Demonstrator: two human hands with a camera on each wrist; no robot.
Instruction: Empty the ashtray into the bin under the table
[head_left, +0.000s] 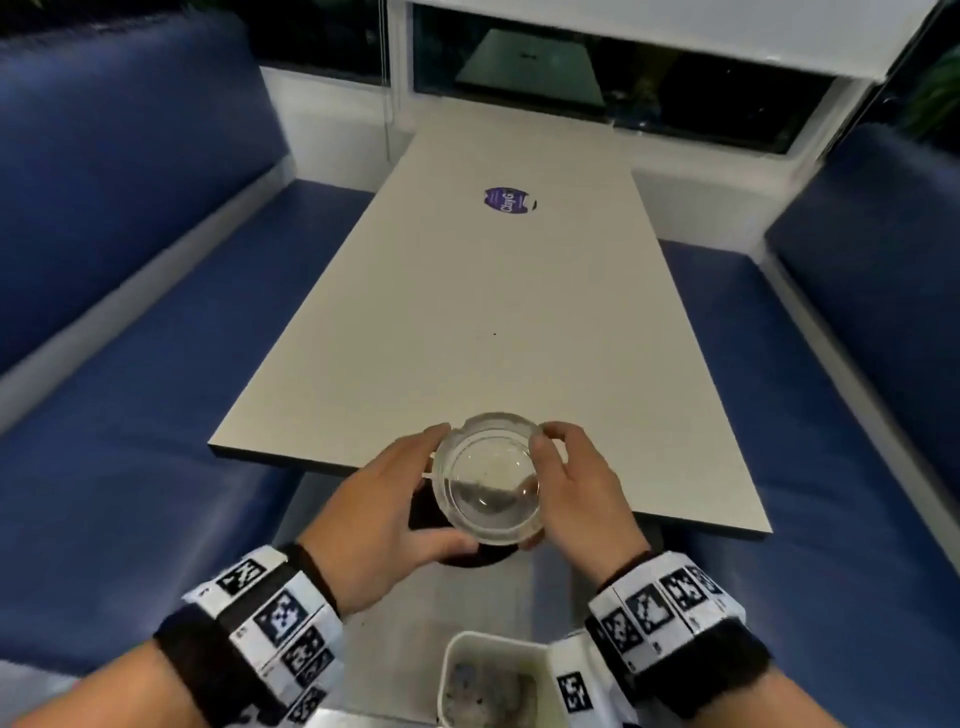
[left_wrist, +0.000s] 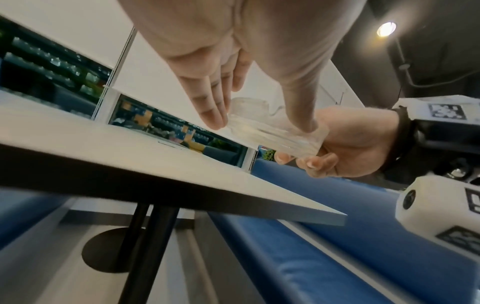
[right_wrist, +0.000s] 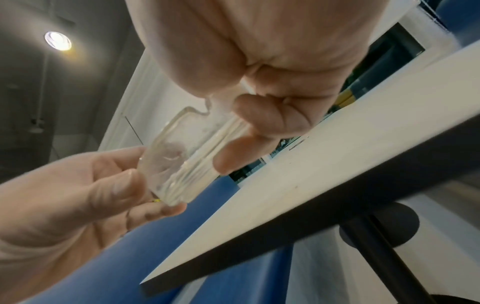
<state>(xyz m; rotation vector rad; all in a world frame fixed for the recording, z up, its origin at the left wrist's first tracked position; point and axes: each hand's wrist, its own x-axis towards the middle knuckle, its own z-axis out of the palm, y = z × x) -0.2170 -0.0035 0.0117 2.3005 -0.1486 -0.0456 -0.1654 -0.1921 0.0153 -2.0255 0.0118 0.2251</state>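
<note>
- The ashtray (head_left: 487, 480), clear glass and round with rim notches, is held in the air over the near edge of the bench (head_left: 467, 322), not resting on it. In the head view part of it overlaps the bench top and part overhangs the floor gap.
- Left hand (head_left: 384, 514): its grip grasps the ashtray's left side, thumb at the near rim and fingers reaching along the far side. In the left wrist view these fingers (left_wrist: 213, 107) are nearly straight against the glass.
- Right hand (head_left: 576, 483): its grip grasps the ashtray's right side, thumb on the rim and fingers curled under the base.
- Both hands are equally near; the ashtray sits between them, ahead of both wrists.
- Key relation: the bin (head_left: 493, 680) stands below the ashtray and nearer the person, at the bottom edge of the head view. It is well apart from the ashtray in height. The path from ashtray to bin runs down and back toward the body, clear of the bench edge.
- The ashtray is round, so it has no long axis. In the wrist views it appears tilted; the exact angle cannot be told.
- Ashtray contents: pale specks and a thin grey residue on the bowl floor; no butts can be made out.
- Bin contents: a grey, mottled mass of ash or debris; single items cannot be told.
- Judgement: the tipping step is not yet done, or only residue remains; the pictures do not settle which.
- Blue seats (head_left: 156, 415) flank the bench. A purple sticker (head_left: 506, 200) lies far beyond the ashtray.
</note>
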